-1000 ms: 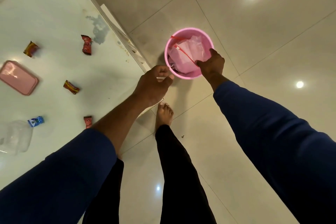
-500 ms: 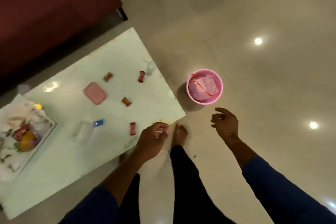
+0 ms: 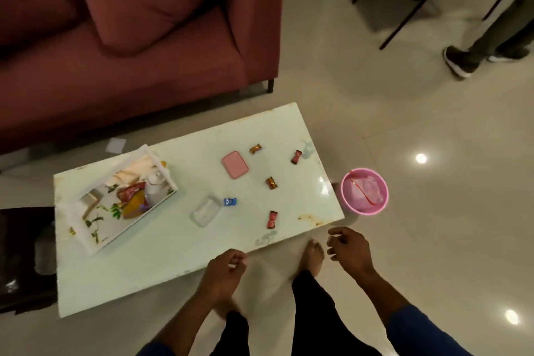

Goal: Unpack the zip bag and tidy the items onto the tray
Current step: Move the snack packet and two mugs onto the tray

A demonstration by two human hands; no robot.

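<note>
The clear zip bag (image 3: 364, 193) with its red seal lies crumpled inside a pink bucket (image 3: 345, 182) on the floor beside the table's right end. A white flower-print tray (image 3: 95, 233) on the table's left holds a bottle, packets and other items. Loose on the table are several wrapped sweets (image 3: 271, 183), a pink case (image 3: 235, 164), a blue sweet (image 3: 230, 201) and a clear container (image 3: 205, 209). My left hand (image 3: 224, 270) hangs loosely curled at the table's near edge, holding nothing I can see. My right hand (image 3: 348, 248) is empty, fingers apart, near the table's corner.
The pale table (image 3: 161, 263) stands before a red sofa (image 3: 138, 46). My bare foot (image 3: 313, 257) is by the table's corner. Another person's shoes (image 3: 458, 62) and chair legs (image 3: 410, 11) are at the far right. A dark stool (image 3: 26, 254) sits left.
My right hand let go of the bucket with the zip bag in it and drew back. I stood up, so the view widened to take in the whole table, tray and sofa.
</note>
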